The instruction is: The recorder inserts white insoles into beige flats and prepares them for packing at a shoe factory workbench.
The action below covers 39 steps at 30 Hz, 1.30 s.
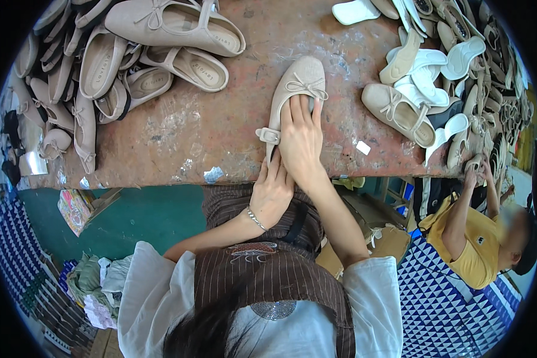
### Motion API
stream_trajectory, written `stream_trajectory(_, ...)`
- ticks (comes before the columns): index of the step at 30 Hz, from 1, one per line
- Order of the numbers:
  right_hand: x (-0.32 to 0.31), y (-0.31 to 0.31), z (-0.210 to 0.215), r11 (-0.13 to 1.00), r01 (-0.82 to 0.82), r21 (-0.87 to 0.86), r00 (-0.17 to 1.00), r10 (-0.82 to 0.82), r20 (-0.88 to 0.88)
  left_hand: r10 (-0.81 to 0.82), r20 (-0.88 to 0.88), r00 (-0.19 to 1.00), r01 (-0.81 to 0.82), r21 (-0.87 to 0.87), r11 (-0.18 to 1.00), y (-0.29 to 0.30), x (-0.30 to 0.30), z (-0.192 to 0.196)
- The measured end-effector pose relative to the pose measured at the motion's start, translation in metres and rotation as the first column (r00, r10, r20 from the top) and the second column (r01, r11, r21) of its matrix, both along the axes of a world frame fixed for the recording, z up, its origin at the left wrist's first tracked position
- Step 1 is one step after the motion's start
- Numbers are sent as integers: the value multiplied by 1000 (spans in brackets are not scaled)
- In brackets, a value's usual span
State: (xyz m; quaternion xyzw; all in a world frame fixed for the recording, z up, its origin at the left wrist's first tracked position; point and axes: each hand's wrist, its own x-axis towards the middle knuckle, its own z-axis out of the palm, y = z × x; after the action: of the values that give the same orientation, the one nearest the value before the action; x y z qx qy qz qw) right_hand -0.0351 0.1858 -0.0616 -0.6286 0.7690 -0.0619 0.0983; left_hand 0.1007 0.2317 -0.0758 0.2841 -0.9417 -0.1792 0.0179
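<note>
Blue-and-white patterned sheeting (12, 232) curves along the lower left rim. Next to it, a heap of beige shoes (104, 65) with thin bows and straps covers the upper left of the bench (221, 119), whose reddish-brown top is worn and flecked with pale patches. Below the bench edge, a colourful printed packet (74, 210) stands out against the green floor (149, 224), with a pile of crumpled clothes (95, 280) lower down.

At centre, the left hand (272, 194), a bracelet (256, 219) at its wrist, lies at the heel end of a single beige shoe (304, 70), fingers extended and close together; whether it pinches the heel cannot be told. This shoe rests on the bench near its front edge, toe pointing away from the wearer, a pale buckle (269, 136) at its left side. The right hand (301, 140) reaches into its opening, back upward, fingers extended, one set slightly apart; the tips are hidden beneath the bow.

To the right lie a small white scrap (363, 147), a strapped beige shoe on its own (409, 122), white sole-shaped pieces (429, 58) and further heaped shoes. At the far right is a co-worker in a yellow shirt (480, 250), hands raised to the bench edge.
</note>
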Motion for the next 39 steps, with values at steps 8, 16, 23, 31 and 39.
stream_trajectory(8, 17, 11, 36, 998, 40, -55, 990, -32, 139, 83, -164, 983, -68, 90, 994, 1, 3, -3)
stream_trajectory(16, -5, -17, -14, 924, 1, -382, 950, -120, -289, 26, -103, 994, -25, 19, 1000, -7, -2, 2)
stream_trajectory(23, -5, -24, -10, 962, 86, -259, 958, -152, -245, 25, -90, 996, -25, 9, 1000, -13, -2, 9)
stream_trajectory(31, -27, -45, -30, 1000, -10, 30, 976, 16, -219, 18, -87, 996, -11, 81, 997, -17, -8, 20)
stream_trajectory(39, -101, 29, 32, 947, 94, -307, 748, 137, 650, 118, -226, 967, -94, 113, 989, -26, -61, 31)
